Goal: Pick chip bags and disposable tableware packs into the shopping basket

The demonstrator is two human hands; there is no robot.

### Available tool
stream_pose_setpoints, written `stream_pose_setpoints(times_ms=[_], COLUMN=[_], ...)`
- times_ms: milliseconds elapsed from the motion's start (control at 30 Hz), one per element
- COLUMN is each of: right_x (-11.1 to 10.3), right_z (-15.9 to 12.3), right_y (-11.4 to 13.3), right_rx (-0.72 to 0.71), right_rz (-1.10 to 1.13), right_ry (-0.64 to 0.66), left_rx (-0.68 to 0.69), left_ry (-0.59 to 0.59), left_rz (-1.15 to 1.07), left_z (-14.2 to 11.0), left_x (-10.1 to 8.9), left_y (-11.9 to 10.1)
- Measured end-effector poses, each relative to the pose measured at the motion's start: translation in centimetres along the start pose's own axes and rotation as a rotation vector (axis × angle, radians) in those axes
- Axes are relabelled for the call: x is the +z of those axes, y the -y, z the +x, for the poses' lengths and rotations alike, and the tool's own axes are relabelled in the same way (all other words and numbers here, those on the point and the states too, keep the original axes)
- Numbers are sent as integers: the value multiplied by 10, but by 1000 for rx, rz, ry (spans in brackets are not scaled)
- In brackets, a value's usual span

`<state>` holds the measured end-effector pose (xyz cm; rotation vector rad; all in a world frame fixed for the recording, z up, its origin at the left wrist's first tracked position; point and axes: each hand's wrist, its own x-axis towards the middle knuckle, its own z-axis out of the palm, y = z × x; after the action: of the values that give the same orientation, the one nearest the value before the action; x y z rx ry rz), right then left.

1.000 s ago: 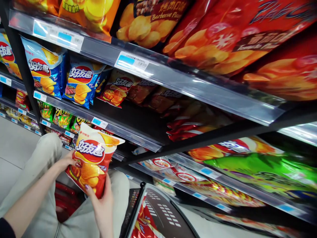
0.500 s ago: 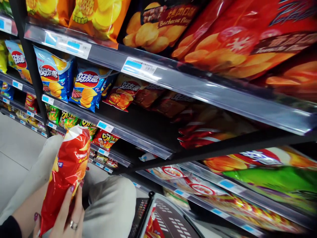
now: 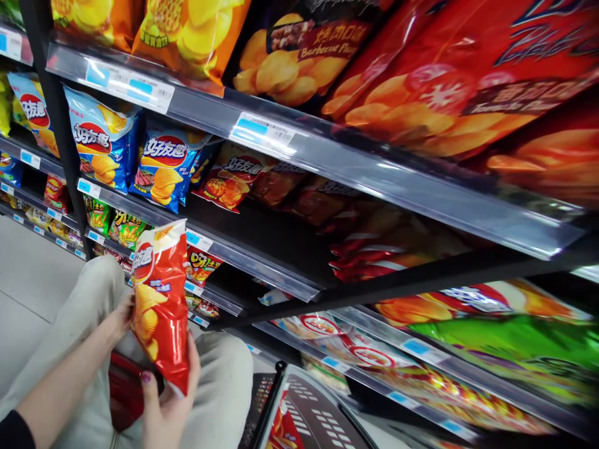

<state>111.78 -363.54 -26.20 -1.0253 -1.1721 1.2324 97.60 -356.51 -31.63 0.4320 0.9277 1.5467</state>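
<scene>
A red bag of potato chips (image 3: 159,299) stands upright over my knees, turned nearly edge-on to the camera. My left hand (image 3: 122,315) grips its left side. My right hand (image 3: 168,405) holds its bottom corner from below, thumb on the front. Both hands are closed on the bag. I am crouched in front of a snack shelf, my light trousers (image 3: 219,386) under the bag.
Black shelving with grey price rails (image 3: 290,140) carries blue chip bags (image 3: 163,162), red ones (image 3: 231,178) and large red and orange bags above. A dark shopping basket (image 3: 309,415) holding a red bag stands at my right knee; a red basket (image 3: 124,390) lies between my legs.
The chip bag was turned from front-facing to its back, then round again to near edge-on. My hands shifted on it and the view moved slightly down and left.
</scene>
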Motion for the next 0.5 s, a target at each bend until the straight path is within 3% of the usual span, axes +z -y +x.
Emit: stream_pose_setpoints(times_ms=[100, 200, 367, 500], right_x=[-13, -23, -31, -31], right_z=[24, 44, 58, 58], right_y=[-34, -56, -57, -55], right_rx=[115, 212, 295, 319], right_rz=[160, 376, 494, 526], right_ry=[-94, -66, 27, -18], left_rx=[48, 76, 111, 100], left_ry=[-4, -2, -51, -63], left_rz=[-38, -41, 31, 47], left_z=[2, 2, 1, 1], left_x=[9, 19, 30, 30], left_y=[0, -2, -2, 0])
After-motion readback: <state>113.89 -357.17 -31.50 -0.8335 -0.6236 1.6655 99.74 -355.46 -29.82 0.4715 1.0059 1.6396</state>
